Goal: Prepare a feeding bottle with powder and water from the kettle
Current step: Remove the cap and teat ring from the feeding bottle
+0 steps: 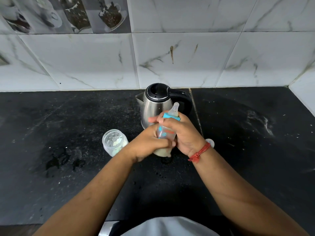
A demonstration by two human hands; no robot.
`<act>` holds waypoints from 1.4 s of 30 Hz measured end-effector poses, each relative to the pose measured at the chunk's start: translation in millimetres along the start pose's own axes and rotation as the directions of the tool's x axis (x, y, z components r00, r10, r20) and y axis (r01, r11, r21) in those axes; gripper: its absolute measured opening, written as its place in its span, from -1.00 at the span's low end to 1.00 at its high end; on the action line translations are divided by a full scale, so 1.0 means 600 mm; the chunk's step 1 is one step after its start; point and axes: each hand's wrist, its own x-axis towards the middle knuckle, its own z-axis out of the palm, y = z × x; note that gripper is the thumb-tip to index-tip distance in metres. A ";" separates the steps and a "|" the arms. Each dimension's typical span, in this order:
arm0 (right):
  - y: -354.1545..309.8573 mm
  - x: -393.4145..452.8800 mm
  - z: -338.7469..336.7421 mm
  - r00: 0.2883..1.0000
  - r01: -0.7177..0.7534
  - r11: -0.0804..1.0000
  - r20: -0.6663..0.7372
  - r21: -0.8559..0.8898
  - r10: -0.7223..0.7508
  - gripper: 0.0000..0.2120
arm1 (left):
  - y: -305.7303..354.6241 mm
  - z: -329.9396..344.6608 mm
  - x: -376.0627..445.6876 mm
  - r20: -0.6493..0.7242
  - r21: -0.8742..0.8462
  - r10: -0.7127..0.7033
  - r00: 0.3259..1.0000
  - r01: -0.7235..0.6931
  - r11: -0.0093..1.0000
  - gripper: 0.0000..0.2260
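Two-handed grip on milky feeding bottle (166,133)

My black counter (68,116) carried the kettle (156,106) at twelve o'clock, a jar (114,142) at nine, a clear cap (210,142) at three.

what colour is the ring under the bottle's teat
Light blue ring, seen in the head view.
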 end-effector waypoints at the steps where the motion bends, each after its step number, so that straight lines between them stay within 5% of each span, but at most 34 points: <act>1: -0.004 -0.003 -0.004 0.994 -0.001 0.999 0.107 0.036 -0.002 -0.92 | 0.000 -0.004 -0.006 0.059 -0.071 0.003 0.998 0.001 0.997 -0.93; 5: -0.025 -0.004 -0.022 0.906 -0.034 0.996 0.422 0.080 -0.003 -0.55 | 0.001 0.008 -0.019 0.241 -0.306 0.026 0.970 0.051 0.951 -0.71; 10: -0.029 0.000 -0.028 0.968 -0.082 0.996 0.240 0.027 0.073 -0.19 | -0.001 0.000 -0.011 0.027 -0.157 -0.027 0.999 0.030 0.987 -0.68; 16: -0.013 -0.006 -0.033 0.999 -0.010 1.000 0.039 0.015 0.009 -0.56 | -0.012 -0.024 -0.014 -0.060 -0.048 -0.069 0.996 0.066 0.997 -0.65; 23: -0.008 -0.011 -0.042 0.994 -0.036 0.995 0.107 0.096 0.025 -0.45 | -0.022 -0.033 -0.016 -0.083 -0.069 -0.072 0.994 0.066 0.995 -0.67; 28: -0.007 -0.007 -0.024 1.000 -0.010 0.995 -0.013 -0.103 0.009 -0.47 | -0.027 -0.038 -0.015 -0.087 -0.037 -0.088 0.992 0.085 0.996 -0.70; 34: -0.010 -0.006 -0.030 0.999 -0.018 1.000 0.033 0.015 0.018 -0.50 | -0.034 -0.042 -0.012 -0.114 -0.031 -0.096 0.989 0.094 0.995 -0.58; 39: -0.004 -0.002 -0.020 0.999 0.005 0.993 -0.043 -0.118 -0.010 -0.52 | -0.037 -0.044 -0.009 -0.113 -0.016 -0.088 0.990 0.086 0.996 -0.64; 42: -0.002 -0.002 -0.024 0.999 0.002 0.999 -0.034 -0.038 -0.004 -0.55 | -0.040 -0.044 -0.008 -0.113 0.003 -0.082 0.990 0.082 0.997 -0.63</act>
